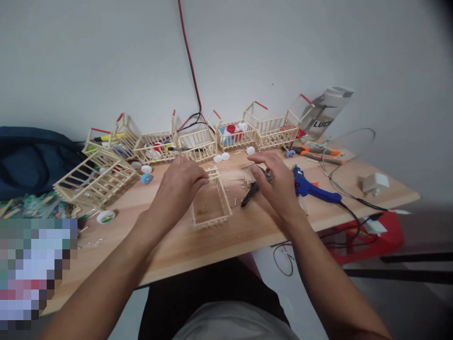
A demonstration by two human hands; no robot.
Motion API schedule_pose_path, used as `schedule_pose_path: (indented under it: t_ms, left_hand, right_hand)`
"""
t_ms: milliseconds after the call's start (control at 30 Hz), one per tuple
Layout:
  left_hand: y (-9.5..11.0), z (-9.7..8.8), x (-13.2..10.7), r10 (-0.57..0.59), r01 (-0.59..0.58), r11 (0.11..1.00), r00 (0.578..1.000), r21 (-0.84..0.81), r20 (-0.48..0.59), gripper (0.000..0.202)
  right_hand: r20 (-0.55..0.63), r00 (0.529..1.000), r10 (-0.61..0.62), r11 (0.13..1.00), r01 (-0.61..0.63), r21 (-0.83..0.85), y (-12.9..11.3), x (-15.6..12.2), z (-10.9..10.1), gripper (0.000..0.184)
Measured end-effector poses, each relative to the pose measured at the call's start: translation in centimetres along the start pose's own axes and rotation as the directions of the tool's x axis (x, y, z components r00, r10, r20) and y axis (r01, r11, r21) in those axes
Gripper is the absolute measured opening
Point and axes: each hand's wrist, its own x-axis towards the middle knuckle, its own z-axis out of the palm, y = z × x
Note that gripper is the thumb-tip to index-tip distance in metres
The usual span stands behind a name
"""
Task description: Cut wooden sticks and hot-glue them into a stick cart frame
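My left hand [179,182] is closed, thumb and fingers pinched together over the left side of a small frame of thin wooden sticks [212,219] on the table. What the pinch holds, if anything, is hidden. A dark pen-like thing [177,149] shows just beyond its knuckles. To the right of the frame, my right hand [278,186] hovers with thumb and forefinger apart and nothing seen between them. Partly covered by it is a black-handled tool [250,192]. A blue glue gun [316,190] lies close by on its right, and loose short sticks [240,179] are scattered between frame and hand.
Several stick-built carts [276,134] with red handles line the wall. Another stick basket [95,179] tilts at the left. White bottle caps [221,157] and orange-handled pliers [320,153] lie on the wooden table [170,250]. Cables cross its right end, near a white adapter [375,183].
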Motion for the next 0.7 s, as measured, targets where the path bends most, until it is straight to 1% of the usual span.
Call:
schedule_pose_path:
  t_ms: [100,300,400,600,700]
  left_hand:
    - [-0.3,0.4,-0.1,0.004,-0.004,1.000,1.000,0.024,-0.003,0.012]
    - [-0.3,0.9,0.0,-0.043,0.043,0.999,0.999,-0.012,0.004,0.014]
    - [-0.3,1.0,0.1,-0.038,0.038,0.999,0.999,-0.010,0.000,0.014]
    - [0.0,0.9,0.2,-0.020,0.016,0.992,0.999,0.126,0.025,0.013]
    - [0.5,0.7,0.3,-0.015,-0.001,0.975,0.997,0.222,0.071,0.014]
  right_hand:
    - [-0.006,1.000,0.010,0.999,-0.010,0.032,0.1,-0.1,0.8,0.023]
    - [0.006,0.999,0.044,0.999,-0.044,0.021,1.0,-0.9,0.5,0.024]
    - [0.011,0.998,0.054,0.998,-0.054,0.031,1.0,-1.0,0.5,0.024]
    - [0.019,0.999,0.047,0.998,-0.047,0.051,0.8,-1.1,0.7,0.025]
    - [0.018,0.999,0.036,0.997,-0.037,0.062,0.9,-1.2,0.8,0.025]
